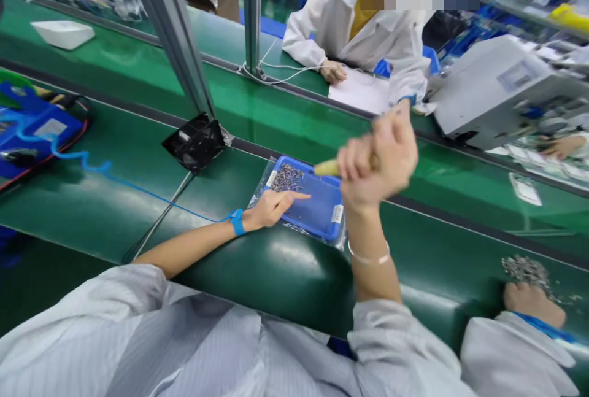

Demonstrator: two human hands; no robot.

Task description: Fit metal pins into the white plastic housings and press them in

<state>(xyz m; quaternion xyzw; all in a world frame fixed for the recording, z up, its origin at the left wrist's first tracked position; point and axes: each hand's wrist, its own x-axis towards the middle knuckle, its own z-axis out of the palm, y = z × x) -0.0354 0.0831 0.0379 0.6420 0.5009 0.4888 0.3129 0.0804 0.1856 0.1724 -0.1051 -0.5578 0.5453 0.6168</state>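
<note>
My left hand (271,207) reaches over the near left part of a shallow blue tray (317,210). Its index finger is stretched out and nothing shows in its grasp. A heap of small metal parts (286,177) lies in the tray's far left corner, and a few loose ones are scattered nearby. Raised above the tray's right side, my right hand (380,161) is closed in a fist around a yellowish stick-like tool (326,168). The tool's end points left; motion blur and my fingers hide the rest. Clear plastic (262,182) lies under the tray.
A blue wrist cord (170,202) runs left from my wrist. A black fan (196,142) sits by a metal post (172,29). At right, another person's hand (531,302) touches a pile of metal parts (524,269). Opposite, a co-worker's hand (334,70) rests by white paper (359,90).
</note>
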